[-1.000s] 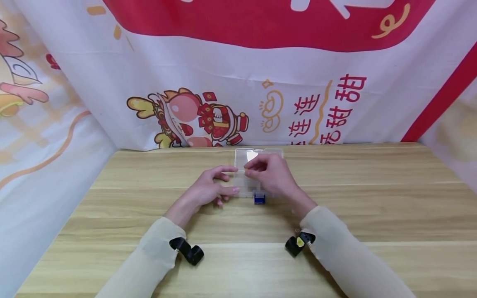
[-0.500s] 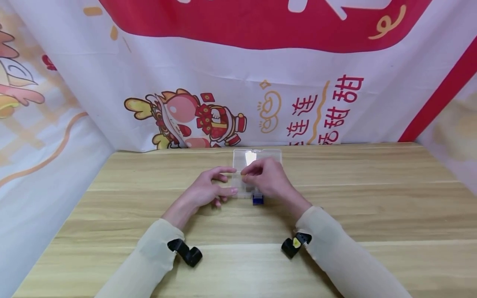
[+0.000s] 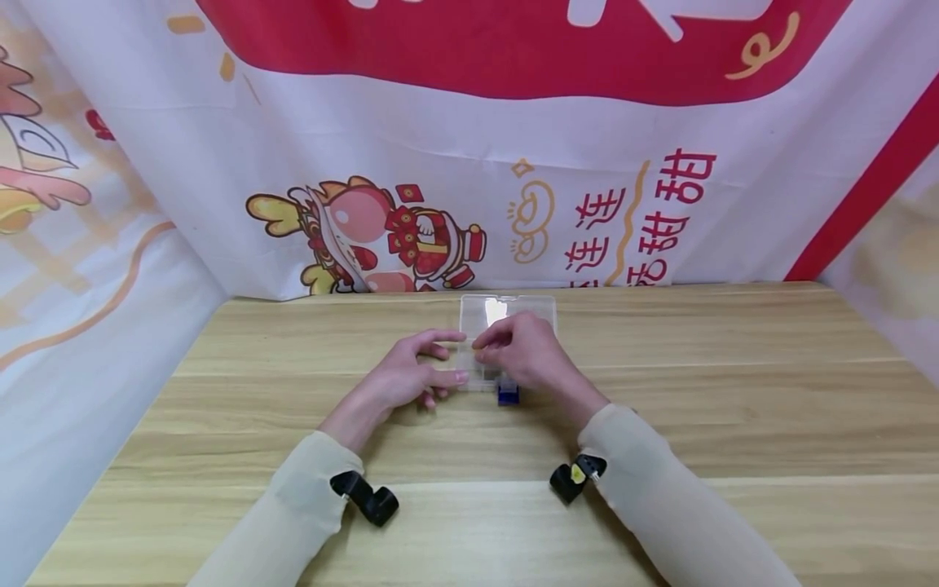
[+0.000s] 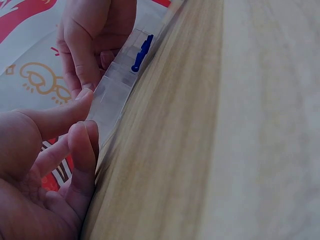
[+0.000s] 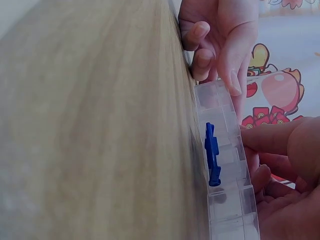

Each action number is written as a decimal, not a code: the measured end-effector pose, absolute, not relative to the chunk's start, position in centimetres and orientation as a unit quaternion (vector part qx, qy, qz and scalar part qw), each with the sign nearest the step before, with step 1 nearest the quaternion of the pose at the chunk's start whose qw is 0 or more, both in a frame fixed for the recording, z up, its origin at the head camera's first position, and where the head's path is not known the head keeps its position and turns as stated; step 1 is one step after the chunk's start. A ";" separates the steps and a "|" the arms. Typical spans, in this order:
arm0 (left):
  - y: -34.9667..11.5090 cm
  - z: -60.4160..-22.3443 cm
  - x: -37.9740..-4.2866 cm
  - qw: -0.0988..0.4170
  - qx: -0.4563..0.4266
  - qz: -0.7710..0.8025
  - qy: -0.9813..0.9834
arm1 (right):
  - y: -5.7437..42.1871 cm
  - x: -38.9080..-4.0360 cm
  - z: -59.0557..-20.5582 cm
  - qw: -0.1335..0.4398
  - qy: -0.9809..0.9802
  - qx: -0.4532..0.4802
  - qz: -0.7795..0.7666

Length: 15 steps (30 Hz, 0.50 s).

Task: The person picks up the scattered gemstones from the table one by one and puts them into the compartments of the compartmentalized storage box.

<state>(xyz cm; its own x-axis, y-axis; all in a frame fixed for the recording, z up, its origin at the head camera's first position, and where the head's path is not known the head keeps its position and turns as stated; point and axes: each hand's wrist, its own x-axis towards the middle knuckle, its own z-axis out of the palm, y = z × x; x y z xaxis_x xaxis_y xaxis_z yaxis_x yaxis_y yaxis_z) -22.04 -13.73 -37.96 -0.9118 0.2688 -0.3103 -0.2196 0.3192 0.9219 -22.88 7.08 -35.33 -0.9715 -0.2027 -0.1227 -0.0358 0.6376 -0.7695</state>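
Observation:
A clear plastic box with small compartments lies flat near the back of the table, a blue latch on its front side. My left hand rests against the box's left side, thumb and index finger spread apart along the edge. Over the left part of the box, my right hand pinches thumb and index finger together on a tiny yellowish thing, mostly covered by the fingertips. In the right wrist view the box wall hides part of the right fingertips.
The wooden table runs back to a printed white and red cloth hanging just behind the box. Black wrist cameras sit on both sleeves.
My right hand has moved slightly left and toward me over the box, its fingertips lower. The left hand keeps its place on the box's left side.

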 end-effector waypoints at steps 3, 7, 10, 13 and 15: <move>-13.7 -38.0 -22.0 0.209 0.015 0.583 0.785 | 7.1 -22.9 -35.2 0.103 0.902 -0.068 -0.413; -13.7 -38.0 -22.0 0.208 0.014 0.584 0.784 | 7.0 -23.0 -35.1 0.107 0.903 -0.068 -0.411; -13.7 -38.0 -22.0 0.208 0.013 0.585 0.784 | 7.0 -23.0 -35.1 0.106 0.904 -0.072 -0.408; -13.7 -38.1 -22.1 0.208 0.012 0.584 0.785 | 7.0 -23.0 -35.2 0.103 0.907 -0.076 -0.402; -13.7 -38.1 -22.1 0.208 0.012 0.584 0.784 | 7.0 -23.1 -35.2 0.102 0.909 -0.077 -0.398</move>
<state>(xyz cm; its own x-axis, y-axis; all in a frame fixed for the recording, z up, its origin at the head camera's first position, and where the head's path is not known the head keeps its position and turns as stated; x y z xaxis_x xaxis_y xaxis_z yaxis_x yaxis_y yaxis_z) -22.11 -13.68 -38.06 -0.9129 0.2624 -0.3128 -0.2245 0.3175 0.9213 -23.07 7.02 -35.18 -0.9672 -0.2214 -0.1244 -0.0588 0.6719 -0.7383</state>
